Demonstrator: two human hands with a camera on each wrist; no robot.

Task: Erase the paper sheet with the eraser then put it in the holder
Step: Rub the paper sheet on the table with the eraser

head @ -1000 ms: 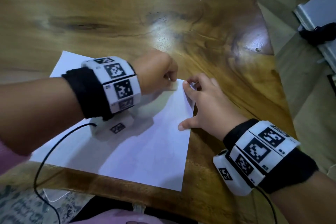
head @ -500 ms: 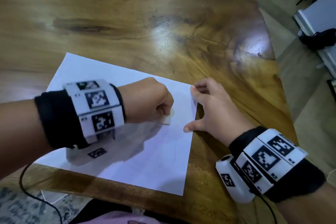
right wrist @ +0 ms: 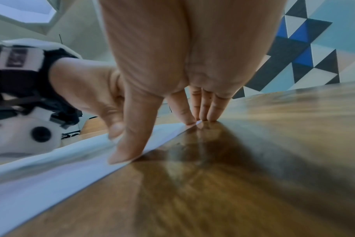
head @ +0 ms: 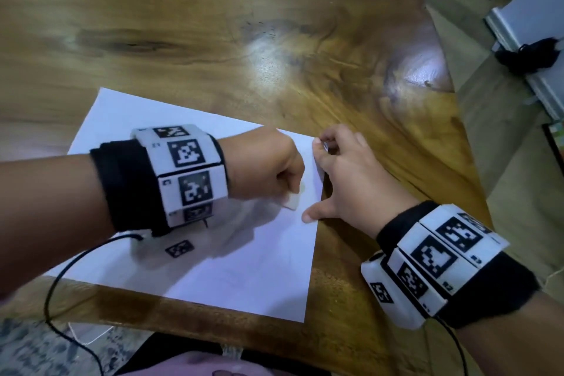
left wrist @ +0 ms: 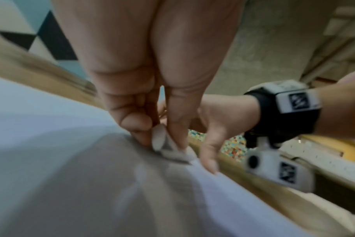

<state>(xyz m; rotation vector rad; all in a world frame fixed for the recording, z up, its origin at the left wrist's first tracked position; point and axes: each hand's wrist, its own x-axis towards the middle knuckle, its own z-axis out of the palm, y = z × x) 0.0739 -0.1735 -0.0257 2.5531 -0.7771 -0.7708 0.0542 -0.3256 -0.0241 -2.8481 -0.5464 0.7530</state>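
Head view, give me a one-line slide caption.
Left hand rubs an eraser on the paper sheet while the right hand steadies its edge.

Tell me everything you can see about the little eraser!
The eraser is a small whitish block with soft, rounded edges; it looks rubbery and a bit worn. The left hand pinches it between thumb and curled fingers, tilted, with its lower end pressed on the white paper sheet near the sheet's right edge. Most of it is hidden by the fingers. The right hand's thumb rests close beside it.

Eraser (head: 292,200) mostly hidden under left hand (head: 262,163); paper marks blurred.
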